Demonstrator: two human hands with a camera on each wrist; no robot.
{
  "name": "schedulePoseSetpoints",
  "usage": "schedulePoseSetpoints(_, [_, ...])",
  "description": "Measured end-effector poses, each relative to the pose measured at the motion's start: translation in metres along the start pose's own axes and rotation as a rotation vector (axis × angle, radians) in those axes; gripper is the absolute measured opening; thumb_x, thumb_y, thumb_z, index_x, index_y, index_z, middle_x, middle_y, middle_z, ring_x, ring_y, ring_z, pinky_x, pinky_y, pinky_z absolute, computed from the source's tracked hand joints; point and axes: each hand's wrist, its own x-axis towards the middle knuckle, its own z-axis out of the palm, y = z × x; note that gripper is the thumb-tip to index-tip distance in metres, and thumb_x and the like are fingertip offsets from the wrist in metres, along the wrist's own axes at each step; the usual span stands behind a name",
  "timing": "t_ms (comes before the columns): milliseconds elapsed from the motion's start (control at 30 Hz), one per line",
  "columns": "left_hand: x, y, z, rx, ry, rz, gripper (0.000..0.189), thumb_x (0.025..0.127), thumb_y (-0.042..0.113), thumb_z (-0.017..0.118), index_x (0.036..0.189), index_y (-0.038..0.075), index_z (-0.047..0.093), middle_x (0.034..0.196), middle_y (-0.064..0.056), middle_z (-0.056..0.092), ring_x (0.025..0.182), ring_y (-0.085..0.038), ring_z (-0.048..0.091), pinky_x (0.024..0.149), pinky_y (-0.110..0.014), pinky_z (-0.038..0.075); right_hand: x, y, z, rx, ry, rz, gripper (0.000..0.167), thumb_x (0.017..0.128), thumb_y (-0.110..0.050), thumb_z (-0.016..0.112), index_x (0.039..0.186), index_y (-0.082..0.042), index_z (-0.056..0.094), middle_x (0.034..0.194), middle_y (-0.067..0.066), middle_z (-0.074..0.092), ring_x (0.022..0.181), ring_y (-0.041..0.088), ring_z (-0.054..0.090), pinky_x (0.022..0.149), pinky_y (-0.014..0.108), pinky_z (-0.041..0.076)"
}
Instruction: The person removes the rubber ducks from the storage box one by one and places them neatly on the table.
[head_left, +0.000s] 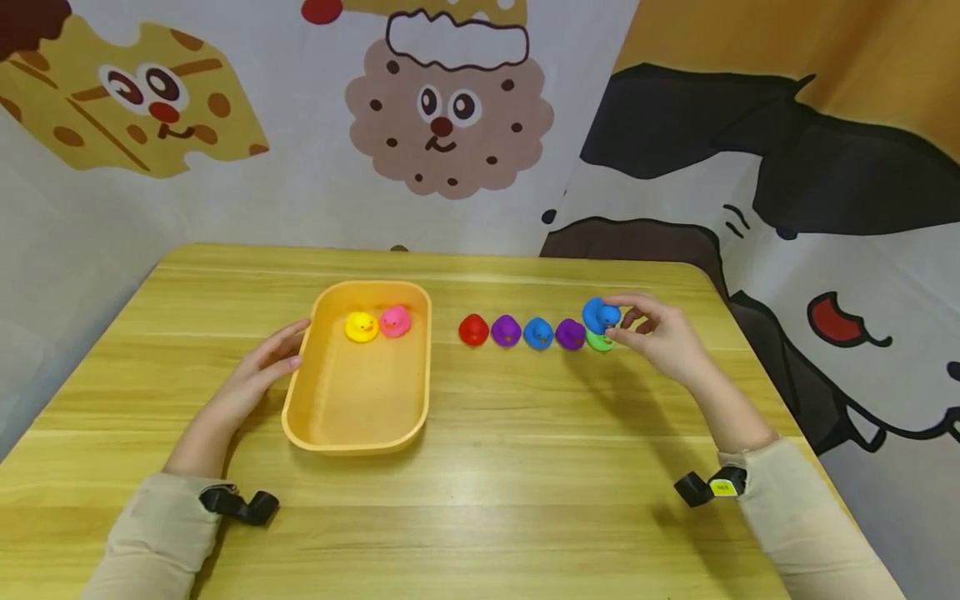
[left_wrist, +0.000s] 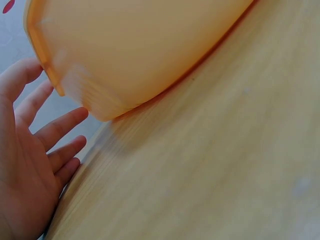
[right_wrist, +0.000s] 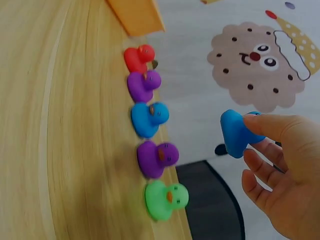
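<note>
My right hand pinches a blue rubber duck between thumb and fingers. It is raised above the right end of a row of ducks and partly covers the green duck in the head view. In the right wrist view the held blue duck is clear of the row. My left hand touches the left side of the yellow-orange tray with its fingertips, its fingers nearly straight. Inside the tray, near its far end, sit a yellow duck and a pink duck.
Right of the tray, the row runs from a red duck through a purple duck, a blue duck and another purple duck to the green one. Behind the wooden table hangs a cartoon-printed cloth.
</note>
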Motion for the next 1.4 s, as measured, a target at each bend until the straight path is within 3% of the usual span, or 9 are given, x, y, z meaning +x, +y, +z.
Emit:
schedulePoseSetpoints(367, [0.0, 0.0, 0.0, -0.005, -0.004, -0.005, 0.052, 0.102, 0.012, 0.046, 0.152, 0.014, 0.03, 0.143, -0.031, 0.036, 0.118, -0.003, 0.045, 0.092, -0.014, 0.033, -0.003, 0.03, -0.016, -0.056, 0.002, 0.036, 0.036, 0.088, -0.013, 0.07, 0.124, -0.011, 0.065, 0.107, 0.005, 0.063, 0.087, 0.017, 0.052, 0.067, 0.024, 0.044])
schedulePoseSetpoints(767, [0.0, -0.001, -0.001, 0.006, -0.001, -0.006, 0.052, 0.102, 0.012, 0.046, 0.151, 0.014, 0.031, 0.142, -0.03, 0.038, 0.117, -0.003, 0.046, 0.091, -0.016, 0.035, -0.004, 0.053, -0.029, -0.078, 0.001, 0.1, 0.037, 0.089, -0.016, 0.07, 0.125, -0.012, 0.064, 0.114, 0.004, 0.062, 0.086, 0.015, 0.053, 0.069, 0.022, 0.044])
schedulePoseSetpoints(1200, [0.0, -0.001, -0.001, 0.012, 0.0, -0.014, 0.052, 0.102, 0.013, 0.046, 0.152, 0.015, 0.03, 0.143, -0.029, 0.037, 0.117, -0.003, 0.046, 0.091, -0.016, 0.035, -0.008, 0.071, -0.033, -0.085, -0.034, 0.103, 0.04, 0.091, -0.017, 0.068, 0.129, -0.007, 0.061, 0.118, 0.012, 0.06, 0.087, 0.021, 0.053, 0.063, 0.021, 0.046])
schedulePoseSetpoints(1400, [0.0, -0.001, -0.001, 0.012, -0.002, -0.011, 0.052, 0.102, 0.013, 0.046, 0.152, 0.015, 0.03, 0.143, -0.029, 0.037, 0.118, -0.003, 0.045, 0.092, -0.016, 0.034, -0.009, 0.083, -0.029, -0.076, -0.036, 0.153, 0.04, 0.091, -0.017, 0.068, 0.129, -0.008, 0.061, 0.118, 0.012, 0.06, 0.089, 0.021, 0.053, 0.062, 0.023, 0.048])
